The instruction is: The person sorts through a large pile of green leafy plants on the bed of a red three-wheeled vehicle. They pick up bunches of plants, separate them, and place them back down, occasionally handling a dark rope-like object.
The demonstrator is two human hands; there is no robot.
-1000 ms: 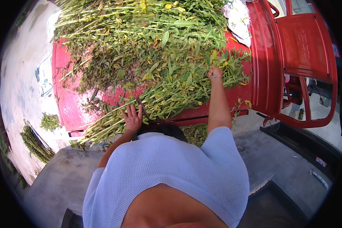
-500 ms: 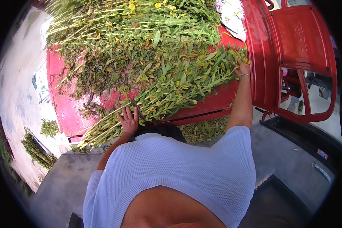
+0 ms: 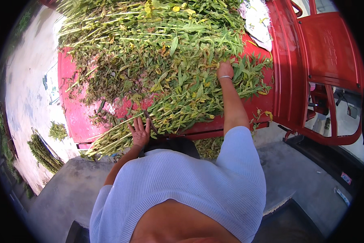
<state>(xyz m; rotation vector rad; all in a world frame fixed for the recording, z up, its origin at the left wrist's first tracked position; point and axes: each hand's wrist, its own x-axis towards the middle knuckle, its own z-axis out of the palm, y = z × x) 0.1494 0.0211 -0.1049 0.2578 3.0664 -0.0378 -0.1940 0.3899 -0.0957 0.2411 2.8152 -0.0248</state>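
Note:
A bundle of leafy green stalks (image 3: 190,103) lies across the near side of a red truck bed, cut ends to the left and leafy tops to the right. My left hand (image 3: 140,133) rests on the stalks near their bare ends, fingers spread. Beside its thumb lies a dark, narrow, slightly curved tool (image 3: 151,122); its kind does not show clearly. My right hand (image 3: 225,69), with a bracelet at the wrist, is closed among the leaves toward the tops. Its fingertips are partly hidden by foliage.
More stalks (image 3: 149,28) cover the far part of the red bed (image 3: 74,107). A white sack (image 3: 258,24) lies at the back right, near the red cab (image 3: 332,52). A tied bundle (image 3: 44,152) lies on the ground at left, and cut leaves (image 3: 208,148) lie below the bed edge.
My right hand has moved left from the tips of the stalks, further in among the leaves, and closed there. My left hand stays on the stalks. The view has shifted slightly.

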